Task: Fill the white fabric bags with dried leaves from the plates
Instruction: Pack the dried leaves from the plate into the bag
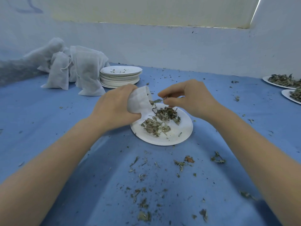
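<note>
Over the far rim of the paper plate (177, 136), near the middle of the bench (48, 121), we have the two hands facing each other with only a small gap between them. Our left hand (114, 105) grips a white fabric bag (140, 101), fingers curled round its body, so the mouth is tipped down and to the right, toward the other hand. The bag's long axis runs roughly from the left palm toward the leaf pile, slanting down to the plate.

Our right hand (187, 98) pinches a few dried leaves (157, 100) between thumb and fingertips, held just beside the bag's mouth, slightly to its right and at about the same height. The next move, as we judge it, is a short push leftward into the opening, and the right hand is the nearer one to do it.

More dried leaves lie in two loose heaps on the plate, directly below the hands. Toward the far left corner stand filled bags (73, 70) beside a stack of plates (120, 77); plates with leaves (283, 80) sit at the right edge. Crumbs are scattered along the near edge.
</note>
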A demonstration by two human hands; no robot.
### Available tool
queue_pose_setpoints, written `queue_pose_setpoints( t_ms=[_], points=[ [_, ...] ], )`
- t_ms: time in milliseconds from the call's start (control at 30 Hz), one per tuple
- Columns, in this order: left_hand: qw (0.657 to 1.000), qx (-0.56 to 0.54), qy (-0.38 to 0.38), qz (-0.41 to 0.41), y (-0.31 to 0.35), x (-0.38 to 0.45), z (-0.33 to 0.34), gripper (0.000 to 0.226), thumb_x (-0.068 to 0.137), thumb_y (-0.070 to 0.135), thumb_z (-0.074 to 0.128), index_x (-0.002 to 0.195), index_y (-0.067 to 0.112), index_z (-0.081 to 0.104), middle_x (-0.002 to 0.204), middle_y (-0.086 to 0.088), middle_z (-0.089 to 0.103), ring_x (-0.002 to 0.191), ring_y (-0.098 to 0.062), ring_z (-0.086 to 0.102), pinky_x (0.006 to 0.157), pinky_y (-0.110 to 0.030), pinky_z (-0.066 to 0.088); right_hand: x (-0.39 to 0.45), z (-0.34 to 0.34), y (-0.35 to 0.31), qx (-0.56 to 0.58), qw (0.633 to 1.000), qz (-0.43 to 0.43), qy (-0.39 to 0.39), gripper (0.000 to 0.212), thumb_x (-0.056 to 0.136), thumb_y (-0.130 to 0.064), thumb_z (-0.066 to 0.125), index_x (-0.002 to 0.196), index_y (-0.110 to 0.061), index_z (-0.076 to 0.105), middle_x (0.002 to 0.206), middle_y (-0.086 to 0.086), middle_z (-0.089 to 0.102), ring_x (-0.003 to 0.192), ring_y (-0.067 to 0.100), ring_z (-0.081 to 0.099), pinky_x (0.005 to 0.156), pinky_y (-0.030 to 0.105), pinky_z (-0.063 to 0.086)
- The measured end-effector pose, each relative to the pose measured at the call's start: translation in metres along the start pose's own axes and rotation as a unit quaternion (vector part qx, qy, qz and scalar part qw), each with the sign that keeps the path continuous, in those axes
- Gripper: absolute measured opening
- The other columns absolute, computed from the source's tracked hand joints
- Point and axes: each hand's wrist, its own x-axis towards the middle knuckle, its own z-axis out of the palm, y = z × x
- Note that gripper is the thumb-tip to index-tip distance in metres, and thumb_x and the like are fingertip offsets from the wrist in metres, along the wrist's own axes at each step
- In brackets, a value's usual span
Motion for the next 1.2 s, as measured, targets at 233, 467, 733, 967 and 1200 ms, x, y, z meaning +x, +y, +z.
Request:
queue_pose_setpoints(
  t_ms=[233,467,733,967,1200],
  points=[
    [1.0,-0.008,-0.011,-0.018,-0.006,-0.002,0.004,0.053,0.067,0.029,0.071,0.116,0.024,0.05,0.107,0.007,0.058,0.097,-0.02,0.053,0.081,-0.037,0.045,0.004,0.008,0.018,-0.242,0.962,0.022,-0.123,0.045,0.082,-0.05,0.062,0.125,-0.038,0.056,0.122,-0.005,0.055,0.11,0.011,0.049,0.09,0.023,0.04],
    [1.0,-0.009,-0.001,-0.016,-0.008,-0.002,0.005,0.048,0.068,0.032,0.072,0.112,0.024,0.052,0.102,0.008,0.059,0.093,-0.02,0.054,0.078,-0.037,0.046,0.002,0.009,0.014,-0.241,0.959,0.006,-0.151,0.05,0.078,-0.051,0.067,0.124,-0.034,0.058,0.112,-0.009,0.061,0.087,0.005,0.051,0.075,0.022,0.039],
    [0.999,-0.018,-0.017,-0.026,-0.009,-0.004,0.009,0.052,0.066,0.042,0.067,0.113,0.024,0.051,0.104,0.007,0.059,0.095,-0.02,0.054,0.08,-0.038,0.046,0.0,0.006,0.004,-0.254,0.947,0.022,-0.197,0.064,0.074,-0.058,0.066,0.13,-0.031,0.052,0.098,-0.015,0.047,0.089,0.006,0.048,0.079,0.022,0.037],
    [1.0,-0.01,-0.014,-0.02,-0.01,-0.005,0.012,0.051,0.07,0.035,0.071,0.115,0.025,0.05,0.107,0.007,0.059,0.095,-0.019,0.054,0.078,-0.035,0.044,-0.004,0.001,-0.012,-0.187,0.946,0.034,-0.262,0.044,0.073,-0.06,0.066,0.114,-0.043,0.061,0.094,-0.022,0.06,0.085,-0.003,0.056,0.069,0.013,0.043],
    [1.0,-0.001,-0.013,-0.011,-0.01,-0.006,0.012,0.053,0.069,0.036,0.07,0.117,0.025,0.049,0.11,0.007,0.058,0.097,-0.02,0.053,0.079,-0.035,0.044,-0.007,0.019,-0.019,-0.297,0.922,-0.018,-0.247,0.029,0.091,-0.042,0.056,0.118,-0.038,0.062,0.104,-0.01,0.062,0.086,0.007,0.052,0.072,0.021,0.04]
  ],
)
